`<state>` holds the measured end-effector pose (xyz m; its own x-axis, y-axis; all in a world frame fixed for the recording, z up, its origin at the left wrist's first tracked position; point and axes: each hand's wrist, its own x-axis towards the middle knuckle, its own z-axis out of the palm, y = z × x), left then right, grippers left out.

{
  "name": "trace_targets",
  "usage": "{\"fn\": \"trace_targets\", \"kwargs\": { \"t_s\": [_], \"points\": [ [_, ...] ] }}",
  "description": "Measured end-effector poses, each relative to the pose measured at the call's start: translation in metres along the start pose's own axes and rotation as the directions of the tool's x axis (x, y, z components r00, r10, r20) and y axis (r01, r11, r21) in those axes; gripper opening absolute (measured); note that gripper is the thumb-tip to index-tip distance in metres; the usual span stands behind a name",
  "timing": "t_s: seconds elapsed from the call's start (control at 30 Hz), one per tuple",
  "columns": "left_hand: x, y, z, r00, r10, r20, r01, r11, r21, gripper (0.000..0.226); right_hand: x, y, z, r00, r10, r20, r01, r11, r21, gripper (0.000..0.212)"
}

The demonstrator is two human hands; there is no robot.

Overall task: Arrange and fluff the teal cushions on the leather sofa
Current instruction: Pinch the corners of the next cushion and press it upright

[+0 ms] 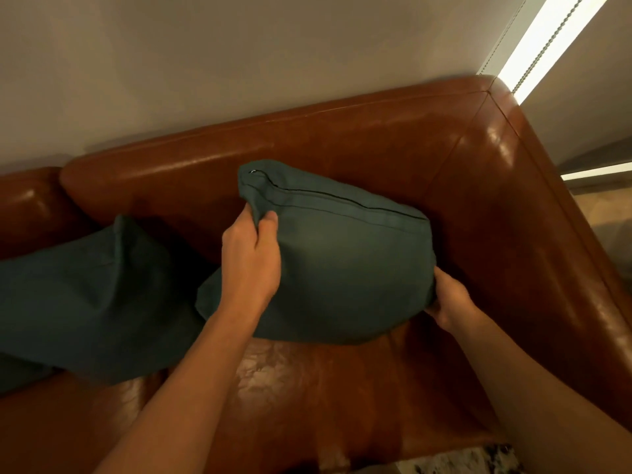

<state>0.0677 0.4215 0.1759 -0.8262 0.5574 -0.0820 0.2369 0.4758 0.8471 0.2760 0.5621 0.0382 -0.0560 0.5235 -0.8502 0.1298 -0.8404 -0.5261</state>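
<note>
A teal cushion point(345, 265) with a zip seam along its top stands in the right corner of the brown leather sofa point(393, 145), against the backrest. My left hand point(251, 258) pinches the cushion's upper left corner fabric between thumb and fingers. My right hand point(451, 304) grips its lower right corner, fingers partly hidden behind the fabric. A second teal cushion point(92, 299) lies slumped on the seat to the left, touching the first one.
The sofa's right armrest point(533, 206) rises close beside the held cushion. A pale wall point(205, 63) runs behind the backrest. A window blind with a bead chain point(543, 49) hangs at the top right. A speckled rug point(478, 460) shows at the bottom edge.
</note>
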Motion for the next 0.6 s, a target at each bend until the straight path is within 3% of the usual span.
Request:
{"fn": "trace_targets", "kwargs": {
  "t_s": [0.1,0.2,0.3,0.33,0.37,0.43,0.5,0.6],
  "points": [
    [0.014,-0.033,-0.008,0.992,-0.091,-0.087,0.085,0.994,-0.069,0.028,-0.011,-0.01,0.007,0.97,-0.134,-0.202,0.122,0.99,-0.074,0.026],
    [0.02,-0.078,-0.017,0.945,-0.254,-0.205,0.223,0.961,-0.162,0.031,-0.034,-0.015,0.02,0.871,-0.367,-0.328,0.337,0.93,-0.146,0.025],
    [0.012,-0.115,-0.028,0.812,-0.463,-0.355,0.434,0.886,-0.162,0.039,-0.073,-0.009,0.043,0.64,-0.693,-0.331,0.654,0.718,-0.238,0.026],
    [0.006,-0.117,-0.029,0.782,-0.467,-0.412,0.473,0.876,-0.096,0.044,-0.085,-0.005,0.053,0.558,-0.767,-0.317,0.734,0.634,-0.241,0.027],
    [-0.002,-0.11,-0.028,0.797,-0.407,-0.447,0.442,0.897,-0.029,0.049,-0.097,0.0,0.065,0.484,-0.827,-0.286,0.791,0.553,-0.262,0.027],
    [-0.015,-0.079,-0.018,0.929,-0.134,-0.344,0.169,0.983,0.075,0.061,-0.112,0.013,0.09,0.367,-0.913,-0.176,0.846,0.406,-0.345,0.027],
    [-0.021,-0.046,0.0,0.992,0.058,-0.116,-0.037,0.984,0.172,0.071,-0.118,0.025,0.11,0.283,-0.956,-0.079,0.852,0.289,-0.437,0.027],
    [-0.002,-0.035,0.018,0.993,-0.057,0.099,0.027,0.961,0.275,0.067,-0.117,0.041,0.119,0.227,-0.973,0.043,0.838,0.173,-0.518,0.027]
  ]
}}
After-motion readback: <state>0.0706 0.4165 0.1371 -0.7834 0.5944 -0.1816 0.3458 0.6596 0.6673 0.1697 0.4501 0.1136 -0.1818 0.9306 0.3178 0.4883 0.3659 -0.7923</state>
